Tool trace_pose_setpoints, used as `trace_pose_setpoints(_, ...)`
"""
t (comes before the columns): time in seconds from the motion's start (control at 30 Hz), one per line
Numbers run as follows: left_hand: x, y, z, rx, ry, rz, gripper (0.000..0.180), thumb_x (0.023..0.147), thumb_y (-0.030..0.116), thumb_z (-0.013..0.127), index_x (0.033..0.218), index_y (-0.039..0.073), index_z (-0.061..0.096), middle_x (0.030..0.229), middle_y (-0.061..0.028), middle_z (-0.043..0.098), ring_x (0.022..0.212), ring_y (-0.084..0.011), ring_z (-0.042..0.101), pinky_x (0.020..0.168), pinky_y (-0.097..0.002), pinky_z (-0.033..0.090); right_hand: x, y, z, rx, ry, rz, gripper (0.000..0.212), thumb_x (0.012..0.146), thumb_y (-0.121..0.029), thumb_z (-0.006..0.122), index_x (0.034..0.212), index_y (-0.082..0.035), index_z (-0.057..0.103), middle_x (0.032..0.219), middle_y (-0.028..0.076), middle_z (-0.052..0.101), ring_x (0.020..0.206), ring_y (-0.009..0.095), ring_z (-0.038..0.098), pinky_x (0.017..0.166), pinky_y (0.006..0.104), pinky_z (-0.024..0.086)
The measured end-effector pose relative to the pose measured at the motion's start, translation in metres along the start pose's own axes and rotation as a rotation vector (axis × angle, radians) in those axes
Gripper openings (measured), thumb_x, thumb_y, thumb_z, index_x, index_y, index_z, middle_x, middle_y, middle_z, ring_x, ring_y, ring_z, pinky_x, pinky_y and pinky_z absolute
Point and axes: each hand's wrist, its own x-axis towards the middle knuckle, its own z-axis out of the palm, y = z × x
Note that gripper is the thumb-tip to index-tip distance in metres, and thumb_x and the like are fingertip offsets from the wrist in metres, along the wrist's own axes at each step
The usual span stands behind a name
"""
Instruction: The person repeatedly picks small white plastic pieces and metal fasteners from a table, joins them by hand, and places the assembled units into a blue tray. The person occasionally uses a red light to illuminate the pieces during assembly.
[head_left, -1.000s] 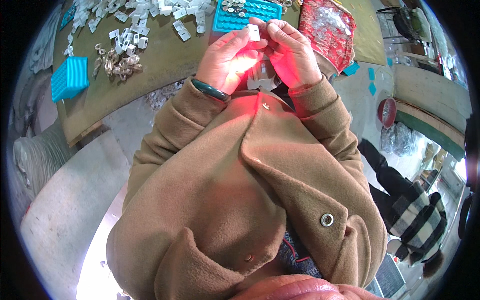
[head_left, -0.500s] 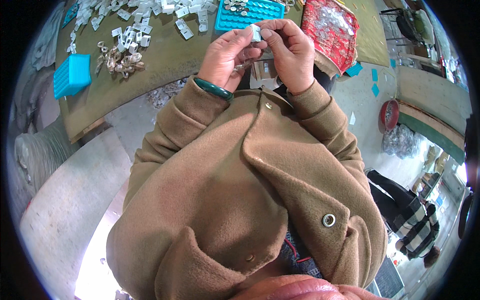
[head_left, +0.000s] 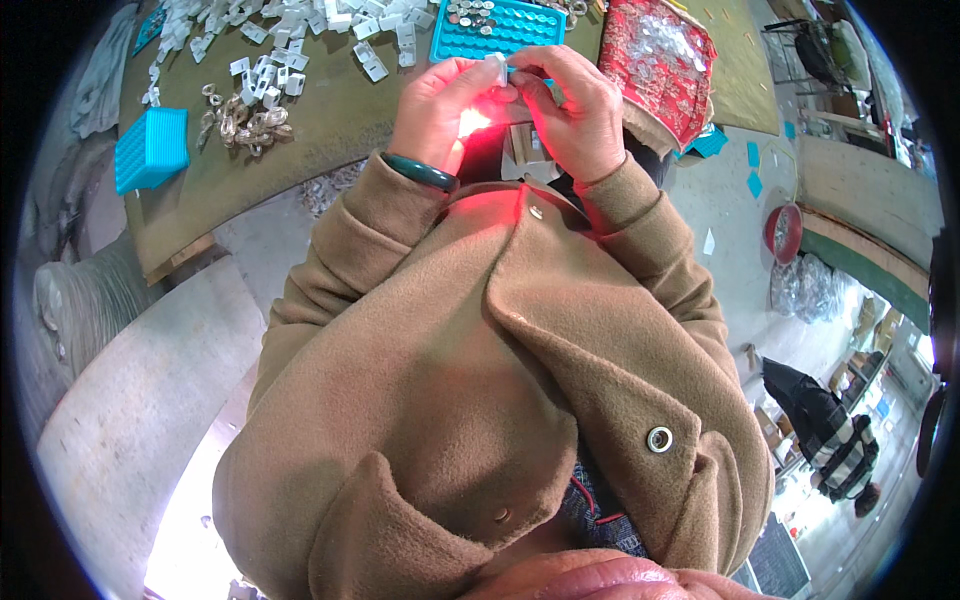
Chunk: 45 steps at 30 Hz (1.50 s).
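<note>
My left hand [head_left: 435,105], with a dark green bangle at the wrist, pinches a small white plastic case [head_left: 498,68] upright between thumb and fingers. A bright red light [head_left: 474,121] glows just below it, by the left palm; what gives it off is washed out by the glare. Close on the right, my right hand [head_left: 580,110] has its thumb and index finger bent together beside the case. Whatever lies between those fingertips is too small to make out. Behind both hands lies a blue ridged tray [head_left: 540,30] with several round silver discs [head_left: 470,14] at its left end.
White plastic cases [head_left: 270,75] lie in a loose heap at the table's far left. Nearer are coiled clear loops [head_left: 255,128] and a stack of blue trays [head_left: 151,150]. A red patterned cloth [head_left: 655,75] holds clear pieces at right. Another person [head_left: 835,440] stands far off at right.
A red light has come on at my left hand. The white case has turned narrower to view, and my right fingertips have shifted slightly off it. The distant person has moved farther away.
</note>
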Motion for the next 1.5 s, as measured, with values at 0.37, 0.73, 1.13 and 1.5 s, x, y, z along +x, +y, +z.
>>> trace_pose_setpoints(0.37,0.003,-0.006,-0.004,-0.349,-0.108,-0.186,0.021,0.096,0.020,0.059,0.108,0.004,0.064,0.101,-0.0077,0.066,0.086,-0.0176,0.064,0.083,-0.0342,0.053,-0.003,0.001,0.000,0.848,0.126,0.514,0.014,0.092,-0.004,0.061,0.103,0.003,0.065,0.097,0.010,0.070,0.087,0.013,0.066,0.082,0.0265,0.054)
trace_pose_setpoints(0.73,0.003,-0.008,-0.003,-0.406,-0.109,-0.263,0.025,0.095,0.022,0.059,0.114,0.005,0.060,0.105,-0.0052,0.064,0.099,-0.0161,0.059,0.093,-0.0359,0.047,-0.010,-0.001,0.008,0.956,0.072,0.545,0.011,0.093,-0.007,0.060,0.099,0.001,0.064,0.092,0.003,0.066,0.083,0.007,0.061,0.076,0.0224,0.051)
trace_pose_setpoints(1.13,-0.001,-0.008,0.004,0.014,0.017,-0.041,0.013,0.094,0.019,0.063,0.095,0.006,0.065,0.086,-0.0015,0.067,0.072,-0.0057,0.062,0.069,-0.0219,0.052,-0.015,0.002,0.011,0.625,0.006,0.495,0.013,0.093,-0.004,0.059,0.104,0.001,0.065,0.095,0.002,0.067,0.085,0.007,0.060,0.077,0.0217,0.051)
trace_pose_setpoints(1.5,-0.012,-0.003,-0.007,-0.179,-0.014,-0.216,0.018,0.095,0.023,0.060,0.098,0.005,0.061,0.077,-0.0019,0.064,0.071,-0.0115,0.064,0.073,-0.0279,0.056,-0.018,-0.005,0.006,0.303,-0.141,0.369,0.010,0.093,-0.003,0.058,0.101,0.001,0.062,0.089,0.001,0.064,0.085,0.006,0.058,0.077,0.0220,0.048)
